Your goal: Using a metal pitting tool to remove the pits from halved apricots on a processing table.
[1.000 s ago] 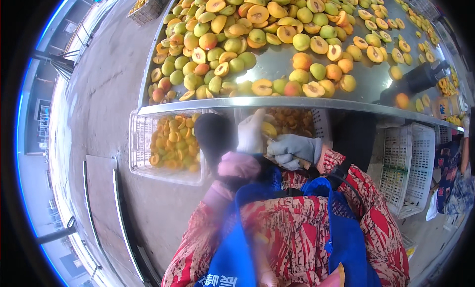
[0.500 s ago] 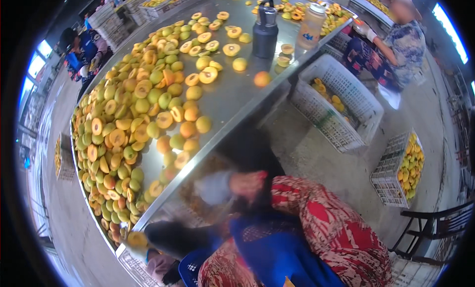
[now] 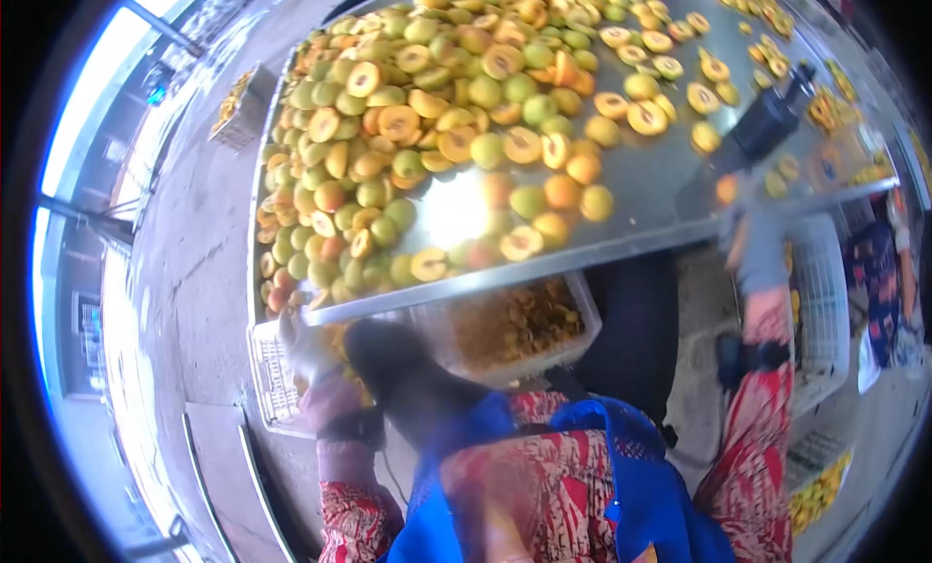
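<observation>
Standing near fruit (image 3: 705, 136): dark bottle (image 3: 765, 126)

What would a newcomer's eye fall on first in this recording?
A heap of green-and-orange fruit, many pieces halved, spreads over the left and middle of the metal table. Next, the left hand by the table's near-left corner and the blurred right hand far right at the near edge, near a dark bottle.
</observation>
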Motion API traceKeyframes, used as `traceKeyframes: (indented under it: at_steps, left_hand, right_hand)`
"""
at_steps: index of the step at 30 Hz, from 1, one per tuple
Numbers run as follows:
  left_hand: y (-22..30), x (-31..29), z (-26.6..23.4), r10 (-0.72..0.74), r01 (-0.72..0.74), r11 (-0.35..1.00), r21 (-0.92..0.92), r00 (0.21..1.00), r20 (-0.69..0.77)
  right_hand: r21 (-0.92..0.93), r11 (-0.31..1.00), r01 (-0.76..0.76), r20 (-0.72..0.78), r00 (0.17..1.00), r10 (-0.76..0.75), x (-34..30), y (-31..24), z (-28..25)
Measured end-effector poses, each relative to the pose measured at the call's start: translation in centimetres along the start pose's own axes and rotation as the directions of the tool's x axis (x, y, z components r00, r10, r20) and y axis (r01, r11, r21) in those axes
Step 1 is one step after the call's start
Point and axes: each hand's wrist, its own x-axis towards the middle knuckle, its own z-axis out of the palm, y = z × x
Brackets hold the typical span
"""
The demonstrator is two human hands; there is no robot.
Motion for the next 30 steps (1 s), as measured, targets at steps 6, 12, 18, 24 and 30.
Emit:
traceKeyframes:
  at_steps: [6,12,18,24,30]
  left_hand:
    - [10.8,-0.4,13.4,0.305,-0.311,0.946,-0.089,0.765,0.568]
    - [18.3,-3.1,25.9,0.738,-0.887,0.457,-0.062,0.34,0.583]
    - [19.5,-3.7,28.0,0.453,-0.905,0.415,0.088,0.29,0.843]
    - [19.8,-4.6,18.1,0.493,-0.671,0.724,-0.162,0.339,0.801]
    - [17.9,-8.6,8.1,0.519,-0.367,0.848,-0.383,0.427,0.741]
  right_hand:
    - [-0.371,0.916,-0.154,0.499,0.798,0.337,-13.3,7.2,12.3]
    - [-0.476,0.783,0.4,0.646,0.764,0.002,-13.1,10.8,13.3]
    - [-0.362,0.921,0.142,0.64,0.756,0.135,-13.3,10.0,14.0]
    - [-0.316,0.947,0.051,0.473,0.874,0.111,-11.9,11.3,14.2]
    - [-0.158,0.932,-0.327,0.654,0.672,0.347,-14.3,7.5,17.5]
